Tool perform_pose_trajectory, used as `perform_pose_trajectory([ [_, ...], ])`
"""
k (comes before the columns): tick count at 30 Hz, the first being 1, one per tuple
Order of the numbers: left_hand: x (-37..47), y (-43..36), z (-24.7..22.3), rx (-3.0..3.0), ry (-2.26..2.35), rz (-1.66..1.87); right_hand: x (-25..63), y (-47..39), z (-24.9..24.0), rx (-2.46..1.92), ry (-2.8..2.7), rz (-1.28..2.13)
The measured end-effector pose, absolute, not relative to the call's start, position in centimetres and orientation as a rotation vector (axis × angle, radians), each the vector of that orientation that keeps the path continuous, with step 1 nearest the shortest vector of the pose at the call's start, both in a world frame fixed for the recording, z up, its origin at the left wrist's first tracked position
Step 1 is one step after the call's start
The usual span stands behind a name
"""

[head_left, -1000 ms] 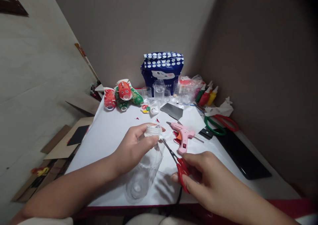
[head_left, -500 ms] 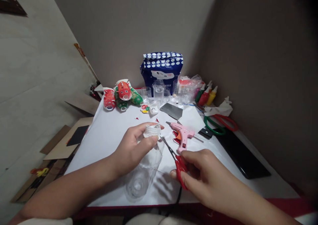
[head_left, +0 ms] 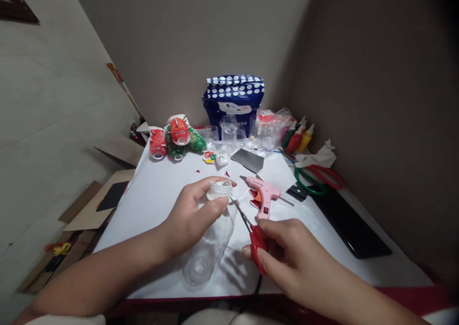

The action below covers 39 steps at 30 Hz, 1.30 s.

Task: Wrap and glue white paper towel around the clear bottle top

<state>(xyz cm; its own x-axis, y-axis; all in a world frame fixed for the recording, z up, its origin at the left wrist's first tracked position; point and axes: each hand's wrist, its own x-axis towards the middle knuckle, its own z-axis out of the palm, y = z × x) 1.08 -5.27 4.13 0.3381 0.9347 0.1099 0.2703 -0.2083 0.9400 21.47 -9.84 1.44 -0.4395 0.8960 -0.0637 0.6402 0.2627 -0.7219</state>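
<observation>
My left hand (head_left: 195,212) grips a clear plastic bottle (head_left: 208,255) around its neck, where a white ribbed band (head_left: 220,190) is wrapped. The bottle leans with its neck away from me and its base toward me. In my right hand (head_left: 287,255) is a pair of red-handled scissors (head_left: 255,241), their blades nearly together. The tips of the blades touch or almost touch the lower right edge of the white band, close to my left thumb. Just beyond the scissors lies a pink glue gun (head_left: 264,193).
Red and green fish-like figures (head_left: 179,133) sit at the back left. A blue bag (head_left: 233,102) stands behind clear cups (head_left: 228,131). At the right are paint bottles (head_left: 294,138), green-and-red rings (head_left: 309,181) and a black slab (head_left: 347,220). Cardboard (head_left: 96,200) leans at the left.
My right hand and the scissors have shifted slightly left, and the blades have closed somewhat at the white band. My left hand keeps its hold on the bottle.
</observation>
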Motion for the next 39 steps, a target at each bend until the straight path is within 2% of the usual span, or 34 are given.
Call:
perform_pose_trajectory([
  [19,1.2,-5.3,3.9,1.646,1.066,0.924,21.8,-10.0,1.0,-1.408,-2.242,0.802],
  [25,1.1,-5.3,4.0,1.588,1.013,0.925,21.7,-10.0,0.4,-1.322,-2.118,0.947],
  [32,1.0,-5.0,3.9,1.326,0.849,0.82,23.1,-7.2,-0.6,-1.152,-1.613,1.34],
  [39,1.3,-4.5,3.1,1.204,0.797,0.714,22.1,-7.7,0.6,-1.123,-1.54,1.052],
])
